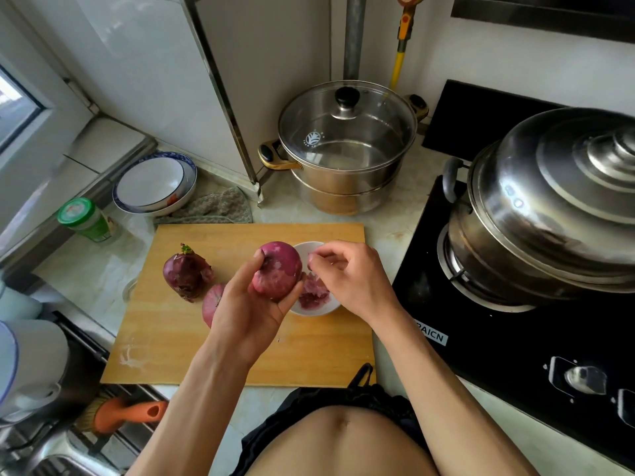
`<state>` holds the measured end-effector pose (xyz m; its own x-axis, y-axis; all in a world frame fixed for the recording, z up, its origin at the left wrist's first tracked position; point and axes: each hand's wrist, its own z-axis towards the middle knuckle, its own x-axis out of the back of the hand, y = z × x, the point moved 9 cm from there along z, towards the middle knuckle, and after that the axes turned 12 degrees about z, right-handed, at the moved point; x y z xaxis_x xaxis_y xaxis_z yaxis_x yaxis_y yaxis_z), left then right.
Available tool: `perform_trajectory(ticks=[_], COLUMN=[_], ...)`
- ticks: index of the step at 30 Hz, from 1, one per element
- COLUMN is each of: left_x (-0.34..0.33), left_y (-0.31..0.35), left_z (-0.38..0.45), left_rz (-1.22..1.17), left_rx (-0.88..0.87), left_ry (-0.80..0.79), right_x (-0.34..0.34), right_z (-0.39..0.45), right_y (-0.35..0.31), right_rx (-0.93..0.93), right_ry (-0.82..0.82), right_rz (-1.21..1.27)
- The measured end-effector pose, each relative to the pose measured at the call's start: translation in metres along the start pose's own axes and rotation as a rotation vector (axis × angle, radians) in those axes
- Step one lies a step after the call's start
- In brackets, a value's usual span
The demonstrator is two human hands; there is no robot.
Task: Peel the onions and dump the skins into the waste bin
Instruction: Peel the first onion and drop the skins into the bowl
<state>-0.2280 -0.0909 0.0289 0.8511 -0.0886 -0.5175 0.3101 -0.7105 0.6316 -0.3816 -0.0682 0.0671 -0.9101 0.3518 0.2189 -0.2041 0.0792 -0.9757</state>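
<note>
Purple-red onion [277, 269], partly peeled: our left hand [252, 305] grips it from below, fingers curled round it, above the wooden cutting board [240, 341]. Our right hand [347, 278], at 3 o'clock of that onion, pinches a small scrap of skin [312, 258] over the white bowl [318, 309], which holds loose skins [312, 293]. Unpeeled onion [186, 273] with green sprout, at 9 o'clock on the board. Another onion [212, 304], pale pink, lies just beside it, partly behind our left wrist.

Left hand [251, 304] grips a red onion [277, 269] over the cutting board [165, 324] — right hand [347, 276] pinches skin above a white bowl [318, 309].
</note>
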Motion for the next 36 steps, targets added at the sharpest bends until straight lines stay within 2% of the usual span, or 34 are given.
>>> perform_trajectory(ticks=[3,7,14,23,36], left_x=[-0.005,-0.004,0.003,0.006,0.007], left_y=[0.003,0.008,0.015,0.018,0.029], left_z=[0.001,0.004,0.003,0.0,-0.008], left_rz=[0.042,0.098,0.251,0.241,0.406], left_rx=[-0.046,-0.101,-0.192,-0.266,-0.429], left_ry=[-0.046,-0.078,-0.018,0.029,0.175], right_x=[-0.005,-0.003,-0.005,-0.006,-0.009], right_z=[-0.003,-0.002,-0.001,0.0,0.0], right_y=[-0.008,-0.006,-0.006,0.0,0.0], right_rx=[-0.007,-0.032,-0.046,-0.077,-0.077], right_ry=[-0.062,-0.042,-0.078,-0.091,-0.045], right_rz=[0.092,0.161,0.209,0.298,0.249])
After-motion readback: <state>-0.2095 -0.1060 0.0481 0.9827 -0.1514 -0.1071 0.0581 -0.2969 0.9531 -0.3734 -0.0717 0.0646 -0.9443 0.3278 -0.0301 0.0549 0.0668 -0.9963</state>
